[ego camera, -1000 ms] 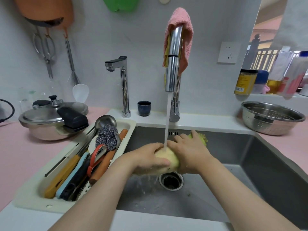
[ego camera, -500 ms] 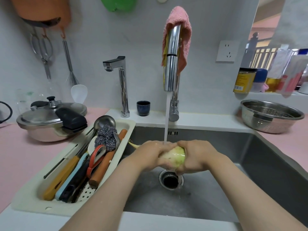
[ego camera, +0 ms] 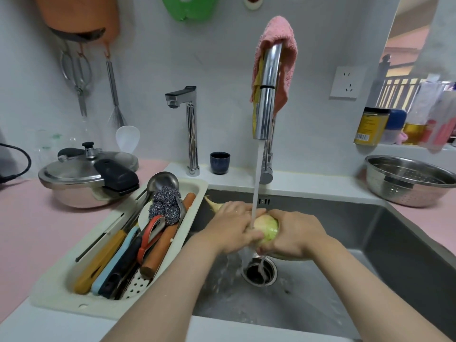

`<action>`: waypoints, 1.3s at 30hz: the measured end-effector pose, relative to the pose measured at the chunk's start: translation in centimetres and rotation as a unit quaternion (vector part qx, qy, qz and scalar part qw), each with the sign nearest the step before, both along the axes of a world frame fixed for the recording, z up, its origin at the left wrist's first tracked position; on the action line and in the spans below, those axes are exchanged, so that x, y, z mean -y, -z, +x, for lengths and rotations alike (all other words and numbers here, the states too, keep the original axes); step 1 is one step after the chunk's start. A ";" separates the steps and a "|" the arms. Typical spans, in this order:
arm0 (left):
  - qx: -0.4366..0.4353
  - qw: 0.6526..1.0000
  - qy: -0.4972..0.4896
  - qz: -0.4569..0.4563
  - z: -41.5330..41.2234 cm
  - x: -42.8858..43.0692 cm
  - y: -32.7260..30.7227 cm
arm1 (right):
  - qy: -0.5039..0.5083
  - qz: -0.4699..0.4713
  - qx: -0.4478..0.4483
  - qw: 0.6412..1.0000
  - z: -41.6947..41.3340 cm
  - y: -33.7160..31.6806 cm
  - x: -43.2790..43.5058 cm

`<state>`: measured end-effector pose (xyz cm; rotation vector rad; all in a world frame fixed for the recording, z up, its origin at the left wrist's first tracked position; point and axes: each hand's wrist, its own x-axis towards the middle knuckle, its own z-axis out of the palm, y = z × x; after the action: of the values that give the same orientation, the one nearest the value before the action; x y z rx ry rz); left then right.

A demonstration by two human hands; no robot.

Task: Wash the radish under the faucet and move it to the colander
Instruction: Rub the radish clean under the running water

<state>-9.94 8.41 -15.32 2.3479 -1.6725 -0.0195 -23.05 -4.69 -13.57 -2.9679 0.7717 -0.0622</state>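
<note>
A steel sink (ego camera: pixel 370 238) fills the middle of the view. At its 2 o'clock, on the pink bench (ego camera: pixel 37 230), stands a steel colander (ego camera: pixel 399 193). A tall chrome faucet (ego camera: pixel 267 95) at the sink's 12 o'clock pours water onto the radish (ego camera: pixel 267 228), held above the drain (ego camera: pixel 259 270). The radish lies roughly level, its long axis running 10 to 4 o'clock, with the thin pale root tip pointing to 10 o'clock. The left hand (ego camera: pixel 234 227) curls over its middle. The right hand (ego camera: pixel 293 236) wraps the thick green end. Both hands grip it.

Both hands, left (ego camera: pixel 232 228) and right (ego camera: pixel 293 235), gripping radish (ego camera: pixel 266 227) under running faucet (ego camera: pixel 267 95) (over sink (ego camera: pixel 370 243)), colander (ego camera: pixel 412 181) right
</note>
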 end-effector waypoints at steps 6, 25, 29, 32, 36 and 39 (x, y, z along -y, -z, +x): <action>-0.062 0.995 0.005 -0.073 1.4 -0.6 0.2 | 0.004 0.046 0.018 0.999 -0.3 -0.3 -0.5; -0.519 0.803 -0.134 -0.262 -1.0 -0.1 0.3 | -0.032 0.468 0.082 0.879 -0.8 2.1 -0.1; -0.530 0.806 -0.117 -0.236 -0.5 -0.4 0.1 | -0.049 0.455 0.083 0.885 -0.4 2.6 -0.4; -0.555 0.799 -0.107 -0.206 -0.2 -0.6 0.1 | -0.027 0.468 0.126 0.874 -0.3 2.9 -0.4; -0.551 0.785 -0.147 -0.243 -0.5 -0.2 0.0 | -0.017 0.477 0.176 0.861 0.2 2.2 -1.6; -0.512 0.786 -0.192 -0.288 -1.2 0.1 -0.3 | -0.026 0.496 0.191 0.847 0.5 1.6 -2.2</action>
<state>-11.11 8.34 -15.05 1.6139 -0.5339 -0.5237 -22.53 -2.53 -15.16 -1.8930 0.4502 -0.1793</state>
